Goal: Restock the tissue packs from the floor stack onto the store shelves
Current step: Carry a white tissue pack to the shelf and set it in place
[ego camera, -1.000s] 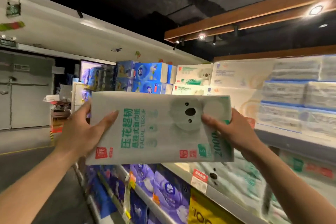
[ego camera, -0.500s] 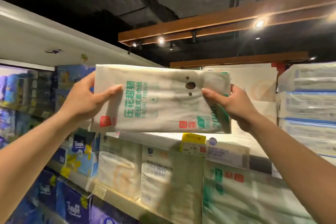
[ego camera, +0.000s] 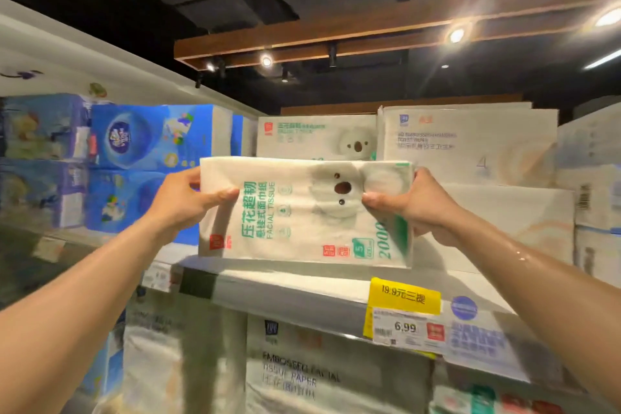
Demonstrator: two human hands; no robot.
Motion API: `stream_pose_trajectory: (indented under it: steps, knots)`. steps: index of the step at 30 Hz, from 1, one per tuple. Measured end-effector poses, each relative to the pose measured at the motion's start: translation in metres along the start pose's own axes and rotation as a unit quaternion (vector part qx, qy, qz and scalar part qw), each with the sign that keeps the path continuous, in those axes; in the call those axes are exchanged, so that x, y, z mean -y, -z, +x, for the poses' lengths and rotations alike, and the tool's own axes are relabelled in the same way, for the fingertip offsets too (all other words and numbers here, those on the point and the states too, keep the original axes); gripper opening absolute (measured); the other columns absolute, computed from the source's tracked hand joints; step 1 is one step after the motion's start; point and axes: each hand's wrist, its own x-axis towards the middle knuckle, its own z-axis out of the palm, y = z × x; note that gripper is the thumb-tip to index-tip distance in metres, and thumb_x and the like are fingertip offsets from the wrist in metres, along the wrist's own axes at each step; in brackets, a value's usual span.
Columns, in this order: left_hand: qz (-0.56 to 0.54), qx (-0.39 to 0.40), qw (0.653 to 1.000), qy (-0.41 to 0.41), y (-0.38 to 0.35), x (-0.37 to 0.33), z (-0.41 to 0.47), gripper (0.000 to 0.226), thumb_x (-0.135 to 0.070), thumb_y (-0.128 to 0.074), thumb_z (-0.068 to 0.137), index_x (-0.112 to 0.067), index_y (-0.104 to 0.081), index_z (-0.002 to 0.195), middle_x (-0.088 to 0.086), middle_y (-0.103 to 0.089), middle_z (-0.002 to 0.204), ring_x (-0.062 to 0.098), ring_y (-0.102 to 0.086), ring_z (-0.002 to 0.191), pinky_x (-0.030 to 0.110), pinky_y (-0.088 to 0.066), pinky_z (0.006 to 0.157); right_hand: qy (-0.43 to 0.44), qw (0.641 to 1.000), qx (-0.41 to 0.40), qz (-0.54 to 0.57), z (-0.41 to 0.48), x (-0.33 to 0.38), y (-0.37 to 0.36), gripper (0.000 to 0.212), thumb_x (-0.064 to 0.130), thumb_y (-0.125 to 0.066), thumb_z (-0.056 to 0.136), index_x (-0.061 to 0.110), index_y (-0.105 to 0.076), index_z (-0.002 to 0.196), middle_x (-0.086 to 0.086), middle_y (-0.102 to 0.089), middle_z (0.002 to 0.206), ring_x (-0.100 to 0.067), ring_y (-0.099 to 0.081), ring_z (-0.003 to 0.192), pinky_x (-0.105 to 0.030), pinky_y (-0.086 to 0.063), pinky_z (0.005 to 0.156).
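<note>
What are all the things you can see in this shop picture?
held tissue pack: one, white with green writing and a koala face, in front of the upper shelf
koala pack: one, white, on that shelf behind it
pale packs: several, white and peach, same shelf, right side
blue packs: several, blue, stacked at the left
yellow tag: one, yellow, on the shelf's front edge
price label: one, white, just below the yellow tag
lower packs: several, white, on the shelf underneath
spotlights: at least three, glowing, on the wooden beam overhead
left hand: one, grips the held pack's left end
right hand: one, grips its right end
</note>
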Motion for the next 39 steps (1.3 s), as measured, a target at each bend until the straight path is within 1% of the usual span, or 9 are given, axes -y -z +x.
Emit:
stream_pose_trajectory:
  steps: [2,6,12,15,18,23,28,35,39]
  knots:
    - [0.018,0.012,1.0,0.011,-0.008,0.016,0.015,0.031,-0.036,-0.086,0.071,-0.026,-0.072,0.097,-0.01,-0.071,0.088,0.013,-0.064,0.088,0.027,-0.045,0.071,-0.038,0.998,0.005,-0.049,0.006,-0.003,-0.01,0.103,0.073,-0.089,0.038,0.026,-0.052,0.122,0.001,-0.069,0.108,-0.023,-0.07,0.092,-0.039,-0.062,0.057]
    - [0.083,0.013,0.996,0.009,-0.018,0.031,0.038,0.04,-0.037,-0.088,0.071,-0.024,-0.07,0.105,-0.002,-0.073,0.097,0.015,-0.065,0.086,0.031,-0.045,0.066,-0.088,0.988,-0.016,-0.128,0.003,0.008,-0.023,0.077,0.058,-0.089,0.061,0.016,-0.052,0.114,-0.004,-0.064,0.104,-0.026,-0.066,0.092,-0.038,-0.06,0.049]
    - [0.292,0.065,0.95,-0.091,-0.028,0.041,0.05,0.116,-0.053,-0.089,0.06,-0.025,-0.023,0.152,0.014,-0.033,0.151,0.035,-0.04,0.135,0.053,-0.044,0.099,-0.137,0.963,-0.027,-0.229,0.002,0.032,-0.048,0.077,0.061,-0.085,0.064,0.013,-0.049,0.113,-0.004,-0.06,0.1,-0.023,-0.065,0.077,-0.033,-0.058,0.045]
    - [0.388,0.06,0.904,-0.17,-0.039,0.05,0.061,0.114,-0.059,-0.085,0.062,-0.023,-0.024,0.151,0.012,-0.016,0.16,0.033,-0.018,0.146,0.052,-0.04,0.105,-0.13,0.955,-0.047,-0.262,0.006,0.039,-0.064,0.072,0.061,-0.085,0.065,0.011,-0.054,0.107,-0.005,-0.066,0.097,-0.024,-0.07,0.063,-0.028,-0.055,0.043]
    - [0.416,0.09,0.876,-0.226,-0.05,0.06,0.076,0.109,-0.058,-0.083,0.066,-0.018,-0.026,0.15,0.005,-0.039,0.15,0.028,-0.031,0.14,0.047,-0.042,0.106,-0.128,0.954,-0.06,-0.265,0.018,0.037,-0.082,0.071,0.055,-0.086,0.069,0.009,-0.051,0.11,-0.006,-0.064,0.099,-0.024,-0.07,0.062,-0.03,-0.057,0.045]
    - [0.409,0.093,0.876,-0.238,-0.062,0.068,0.088,0.1,-0.051,-0.084,0.069,-0.016,-0.031,0.147,0.003,-0.045,0.14,0.024,-0.038,0.134,0.042,-0.05,0.094,-0.13,0.94,-0.08,-0.304,0.04,0.031,-0.095,0.08,0.057,-0.084,0.07,0.005,-0.051,0.121,-0.008,-0.067,0.105,-0.027,-0.071,0.08,-0.038,-0.063,0.065]
    - [0.405,0.105,0.878,-0.233,-0.071,0.073,0.093,0.097,-0.046,-0.084,0.071,-0.015,-0.029,0.146,0.003,-0.041,0.141,0.024,-0.034,0.135,0.046,-0.055,0.088,-0.074,0.909,-0.123,-0.39,0.044,0.026,-0.101,0.092,0.052,-0.082,0.076,0.004,-0.027,0.133,-0.013,-0.065,0.114,-0.035,-0.064,0.106,-0.037,-0.044,0.069]
    - [0.38,0.141,0.889,-0.212,-0.065,0.061,0.092,0.094,-0.038,-0.081,0.078,-0.015,-0.025,0.149,0.009,-0.035,0.15,0.029,-0.031,0.142,0.051,-0.046,0.103,-0.033,0.879,-0.109,-0.462,0.033,0.041,-0.089,0.09,0.049,-0.078,0.082,0.002,-0.027,0.139,-0.016,-0.064,0.119,-0.035,-0.064,0.106,-0.038,-0.041,0.069]
    - [0.348,0.156,0.904,-0.196,-0.045,0.047,0.068,0.098,-0.059,-0.068,0.082,-0.022,-0.015,0.156,0.004,-0.019,0.164,0.024,-0.024,0.148,0.051,-0.037,0.113,-0.016,0.886,-0.076,-0.457,0.008,0.055,-0.075,0.075,0.059,-0.067,0.086,0.011,-0.04,0.137,-0.009,-0.063,0.122,-0.029,-0.063,0.104,-0.038,-0.051,0.073]
